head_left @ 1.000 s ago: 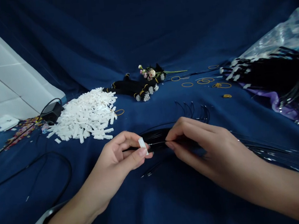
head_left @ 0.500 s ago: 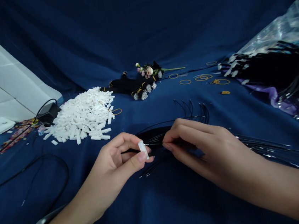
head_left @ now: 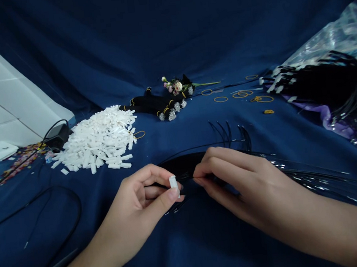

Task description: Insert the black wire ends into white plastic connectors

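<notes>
Dark blue cloth, heaped white plastic pieces, scattered rubber bands, fanned black wires

Left hand pinching at lower center, right hand pinching just beside it, left forearm entering lower left, right forearm entering lower right

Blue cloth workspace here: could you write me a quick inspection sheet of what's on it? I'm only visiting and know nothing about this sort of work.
Surface: dark blue cloth spreads under everything and rises behind.
Job's things: left hand pinches a small white block; right hand pinches thin black strands beside it.
Clutter: heap of white blocks, black bundles with silver tips, artificial flowers, yellow rubber bands, clear plastic bag.
Grippers: nothing seen; only bare hands.
Cables: black cable, black power adapter.
Surroundings: white tiled wall.
</notes>
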Demonstrator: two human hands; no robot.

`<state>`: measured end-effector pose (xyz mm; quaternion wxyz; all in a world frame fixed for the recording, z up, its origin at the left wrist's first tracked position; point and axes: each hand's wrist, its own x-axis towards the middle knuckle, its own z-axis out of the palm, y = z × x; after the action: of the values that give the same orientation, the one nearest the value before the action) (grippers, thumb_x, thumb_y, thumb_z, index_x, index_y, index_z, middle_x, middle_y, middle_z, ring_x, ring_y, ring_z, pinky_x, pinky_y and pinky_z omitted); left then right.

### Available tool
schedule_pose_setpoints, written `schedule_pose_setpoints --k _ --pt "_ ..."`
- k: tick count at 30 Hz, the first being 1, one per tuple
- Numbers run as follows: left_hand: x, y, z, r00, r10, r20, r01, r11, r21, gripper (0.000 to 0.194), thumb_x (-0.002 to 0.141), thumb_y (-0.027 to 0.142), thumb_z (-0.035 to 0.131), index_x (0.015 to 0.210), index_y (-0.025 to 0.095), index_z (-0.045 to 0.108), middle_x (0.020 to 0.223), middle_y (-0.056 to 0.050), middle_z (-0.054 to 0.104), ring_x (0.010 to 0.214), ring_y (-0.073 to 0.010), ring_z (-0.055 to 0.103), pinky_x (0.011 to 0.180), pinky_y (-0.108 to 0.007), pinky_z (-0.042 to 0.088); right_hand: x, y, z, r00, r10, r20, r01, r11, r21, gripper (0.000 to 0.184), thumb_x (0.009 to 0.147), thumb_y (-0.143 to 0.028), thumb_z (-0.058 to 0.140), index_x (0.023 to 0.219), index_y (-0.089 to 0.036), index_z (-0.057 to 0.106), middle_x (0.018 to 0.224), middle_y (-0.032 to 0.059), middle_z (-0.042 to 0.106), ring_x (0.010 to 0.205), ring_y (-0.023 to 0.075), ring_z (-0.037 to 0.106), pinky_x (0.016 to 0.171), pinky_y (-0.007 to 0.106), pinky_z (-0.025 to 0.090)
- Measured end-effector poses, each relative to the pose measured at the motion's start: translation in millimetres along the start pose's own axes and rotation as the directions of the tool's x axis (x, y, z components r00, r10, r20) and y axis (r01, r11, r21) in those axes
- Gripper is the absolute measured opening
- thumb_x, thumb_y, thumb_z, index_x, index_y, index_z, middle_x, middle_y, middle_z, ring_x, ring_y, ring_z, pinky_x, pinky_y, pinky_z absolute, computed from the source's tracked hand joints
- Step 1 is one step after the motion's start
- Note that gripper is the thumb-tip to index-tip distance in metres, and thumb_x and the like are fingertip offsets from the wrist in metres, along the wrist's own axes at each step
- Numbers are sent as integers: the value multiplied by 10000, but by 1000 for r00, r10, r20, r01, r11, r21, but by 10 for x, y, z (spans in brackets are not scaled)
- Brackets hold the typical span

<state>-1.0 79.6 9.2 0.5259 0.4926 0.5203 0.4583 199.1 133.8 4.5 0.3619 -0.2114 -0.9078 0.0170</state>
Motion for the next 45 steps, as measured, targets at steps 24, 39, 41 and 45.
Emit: schedule_pose_setpoints --k 24,39,41,45 --pt "54 22 -23 988 -76 -134 72 997 -34 98 828 171 724 849 217 640 830 43 710 830 -83 724 711 -119 497 -76 -42 224 932 -188 309 262 940 -219 119 756 -46 628 825 -134 587 793 34 537 719 153 472 646 290 384" --pt "30 39 -44 986 -126 -105 117 989 -88 122 806 235 770 857 219 661 845 38 752 840 -95 742 721 -110 523 -55 18 77 899 -270 344 405 811 -423 109 802 -90 555 720 -158 581 696 15 517 582 148 488 560 302 396" --pt "29 45 -44 986 -129 -101 120 988 -92 123 803 230 776 853 218 664 838 37 755 830 -95 744 708 -106 526 -62 -2 104 904 -289 314 411 788 -458 154 825 -102 518 690 -158 568 668 13 480 552 144 444 527 301 349" --pt "42 49 -34 987 -122 -109 111 989 -101 117 797 220 784 837 222 675 818 45 756 802 -88 747 672 -89 530 -66 -17 152 905 -311 289 419 764 -491 203 860 -125 469 686 -158 568 654 15 451 546 154 423 518 308 308"
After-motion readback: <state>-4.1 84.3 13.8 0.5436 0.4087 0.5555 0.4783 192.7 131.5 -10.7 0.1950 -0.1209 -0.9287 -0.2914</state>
